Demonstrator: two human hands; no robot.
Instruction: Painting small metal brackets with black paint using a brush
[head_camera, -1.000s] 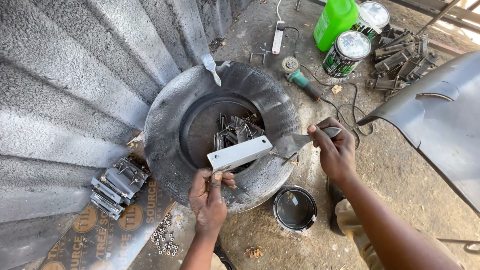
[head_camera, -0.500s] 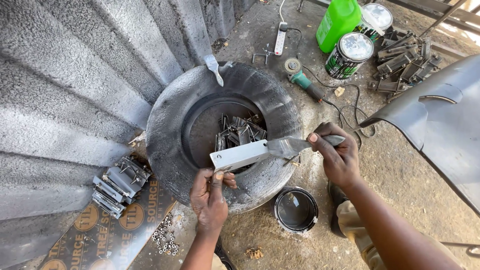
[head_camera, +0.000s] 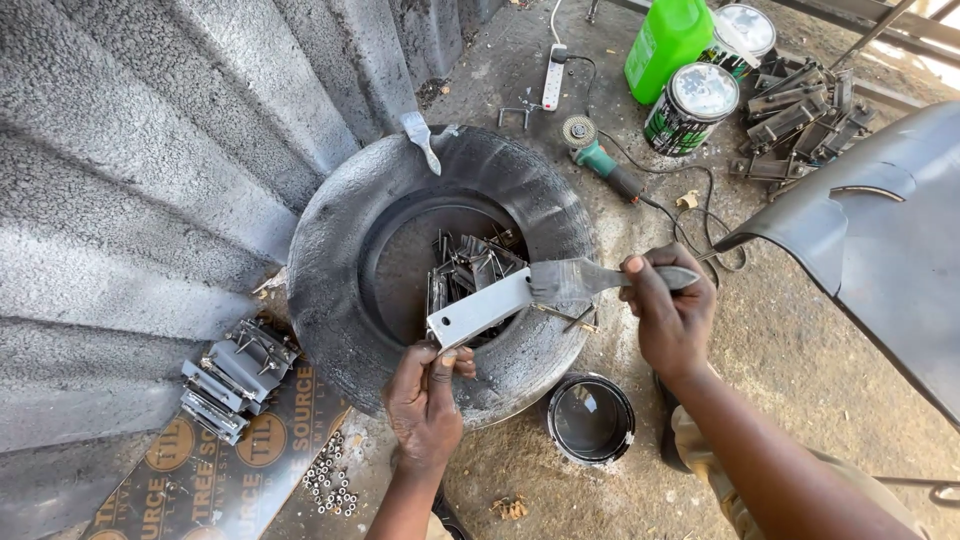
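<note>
My left hand (head_camera: 425, 395) pinches the near end of a flat, light grey metal bracket (head_camera: 480, 308) and holds it over the tyre. My right hand (head_camera: 668, 310) grips a paintbrush (head_camera: 585, 279) by its handle. The grey bristles rest against the bracket's far end. Below them lies a grey-painted tyre (head_camera: 340, 250) on its side. A heap of unpainted metal brackets (head_camera: 468, 268) fills its centre hole.
An open paint tin (head_camera: 590, 418) stands on the ground beside the tyre. A second brush (head_camera: 422, 140) rests on the tyre's far rim. Painted brackets (head_camera: 232, 375) and small nuts (head_camera: 330, 485) lie at left. Angle grinder (head_camera: 598, 160), green bottle (head_camera: 668, 40), cans and corrugated sheet surround.
My right hand has swung the brush left until its bristles met the end of the bracket. My left hand has kept the bracket nearly still.
</note>
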